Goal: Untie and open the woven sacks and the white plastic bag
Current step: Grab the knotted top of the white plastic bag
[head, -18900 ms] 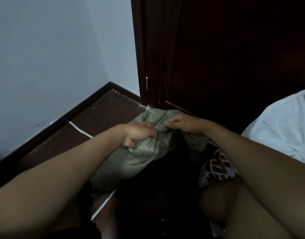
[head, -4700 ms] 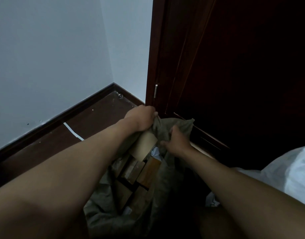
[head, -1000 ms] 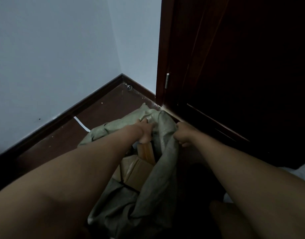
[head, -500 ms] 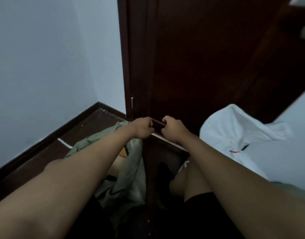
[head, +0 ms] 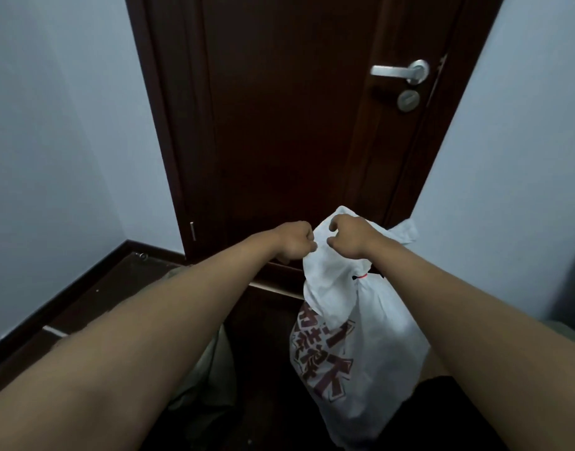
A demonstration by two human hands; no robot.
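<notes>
white plastic bag [head: 374, 340] | on the floor by the brown door [head: 279, 125], neck tied with a red tie [head: 362, 277] | left hand [head: 294, 240] and right hand [head: 347, 239] both pinch its loose top | step: starting this bag | next: probably work the red tie loose

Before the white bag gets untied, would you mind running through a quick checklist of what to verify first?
1. Left hand grips the white bag top: ok.
2. Right hand grips the top too: ok.
3. Red tie off the neck: not ok, it is on.
4. Tie in plain sight: ok, below the right wrist.
5. Bag mouth open: not ok.
6. Olive sack open: cannot tell, arm hides it.
</notes>
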